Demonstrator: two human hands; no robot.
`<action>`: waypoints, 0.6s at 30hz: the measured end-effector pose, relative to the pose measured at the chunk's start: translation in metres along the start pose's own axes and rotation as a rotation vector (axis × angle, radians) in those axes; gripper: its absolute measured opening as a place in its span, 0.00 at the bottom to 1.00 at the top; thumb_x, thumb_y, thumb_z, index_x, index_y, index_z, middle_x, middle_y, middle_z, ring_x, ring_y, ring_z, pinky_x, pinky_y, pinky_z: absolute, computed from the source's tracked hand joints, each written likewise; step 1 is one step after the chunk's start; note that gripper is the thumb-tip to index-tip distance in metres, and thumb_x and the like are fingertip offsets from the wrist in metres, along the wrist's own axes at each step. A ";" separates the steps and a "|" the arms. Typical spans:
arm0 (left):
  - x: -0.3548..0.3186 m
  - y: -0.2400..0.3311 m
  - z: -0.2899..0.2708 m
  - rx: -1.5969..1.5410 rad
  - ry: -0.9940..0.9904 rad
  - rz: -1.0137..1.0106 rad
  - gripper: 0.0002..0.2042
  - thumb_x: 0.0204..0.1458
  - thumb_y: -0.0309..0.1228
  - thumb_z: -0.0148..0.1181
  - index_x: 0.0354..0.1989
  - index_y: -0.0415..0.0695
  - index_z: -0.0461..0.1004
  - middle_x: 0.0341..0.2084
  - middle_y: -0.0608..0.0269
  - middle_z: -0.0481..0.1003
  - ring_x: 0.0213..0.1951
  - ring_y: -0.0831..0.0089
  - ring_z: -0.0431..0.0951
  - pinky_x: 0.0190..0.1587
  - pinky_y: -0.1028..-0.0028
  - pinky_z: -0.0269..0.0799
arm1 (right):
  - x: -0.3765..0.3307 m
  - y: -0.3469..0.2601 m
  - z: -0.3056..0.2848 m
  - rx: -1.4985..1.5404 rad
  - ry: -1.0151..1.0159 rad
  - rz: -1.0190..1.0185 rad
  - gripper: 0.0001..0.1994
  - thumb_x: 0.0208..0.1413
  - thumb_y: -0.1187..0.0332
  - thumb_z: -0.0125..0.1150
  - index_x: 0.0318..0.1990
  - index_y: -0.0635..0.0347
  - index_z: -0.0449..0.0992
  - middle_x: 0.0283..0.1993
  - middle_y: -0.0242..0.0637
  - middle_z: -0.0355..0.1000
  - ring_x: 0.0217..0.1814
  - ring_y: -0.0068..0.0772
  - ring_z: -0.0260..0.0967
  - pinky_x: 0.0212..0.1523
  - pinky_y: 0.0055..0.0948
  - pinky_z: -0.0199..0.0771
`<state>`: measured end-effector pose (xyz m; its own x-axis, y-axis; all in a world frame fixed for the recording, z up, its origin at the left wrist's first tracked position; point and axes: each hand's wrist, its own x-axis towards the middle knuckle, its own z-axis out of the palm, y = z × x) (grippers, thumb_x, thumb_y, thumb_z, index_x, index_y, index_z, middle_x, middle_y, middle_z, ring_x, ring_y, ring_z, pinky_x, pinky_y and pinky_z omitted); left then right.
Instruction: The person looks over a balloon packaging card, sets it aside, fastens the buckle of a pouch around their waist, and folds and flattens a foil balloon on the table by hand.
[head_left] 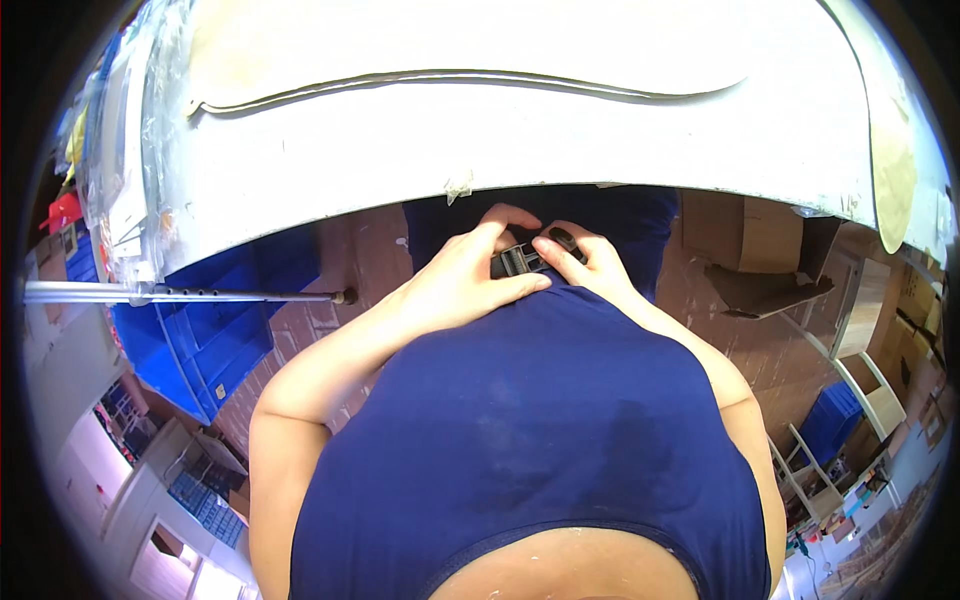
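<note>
Head view shows both hands, left hand (455,285) and right hand (590,262), pinched on a black plastic buckle (522,260) at the waist just below the white surface (520,130), its halves apparently meeting but unconfirmed latched.

- The person wears a dark navy sleeveless top (540,420), smooth and close-fitting over the torso.
- The top has a rounded neckline with a stitched hem at the lower edge of the view.
- A darker, damp-looking patch shows on the cloth near the middle.
- Both arms are bare from shoulder to wrist, with no sleeves.
- The left hand (460,285) and right hand (585,262) are bare, with no gloves, rings or watch visible.
</note>
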<state>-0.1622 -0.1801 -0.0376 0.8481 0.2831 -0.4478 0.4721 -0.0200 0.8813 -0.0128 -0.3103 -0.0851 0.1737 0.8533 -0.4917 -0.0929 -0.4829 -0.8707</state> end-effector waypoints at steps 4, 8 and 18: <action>-0.009 -0.001 -0.005 0.088 0.013 0.012 0.25 0.51 0.30 0.66 0.55 0.38 0.63 0.31 0.55 0.74 0.33 0.71 0.76 0.36 0.74 0.72 | 0.003 0.002 0.000 -0.073 0.001 0.004 0.15 0.61 0.57 0.57 0.37 0.62 0.73 0.25 0.33 0.69 0.26 0.22 0.63 0.29 0.26 0.65; -0.011 -0.006 -0.004 0.250 -0.044 0.060 0.21 0.51 0.26 0.63 0.53 0.37 0.65 0.39 0.51 0.73 0.37 0.67 0.77 0.38 0.69 0.74 | 0.003 0.002 -0.002 -0.115 -0.063 0.013 0.15 0.61 0.57 0.57 0.37 0.62 0.73 0.25 0.33 0.68 0.27 0.21 0.62 0.29 0.26 0.64; -0.013 -0.021 -0.002 0.237 0.226 0.157 0.15 0.58 0.18 0.49 0.54 0.36 0.68 0.37 0.50 0.77 0.34 0.71 0.80 0.38 0.75 0.77 | -0.004 0.003 -0.008 -0.009 0.271 -0.111 0.12 0.60 0.61 0.59 0.36 0.62 0.73 0.23 0.29 0.64 0.25 0.19 0.58 0.27 0.25 0.61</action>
<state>-0.1838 -0.1811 -0.0503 0.8527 0.4630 -0.2418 0.4052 -0.2943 0.8656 -0.0060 -0.3164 -0.0859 0.4379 0.8178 -0.3733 -0.0505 -0.3922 -0.9185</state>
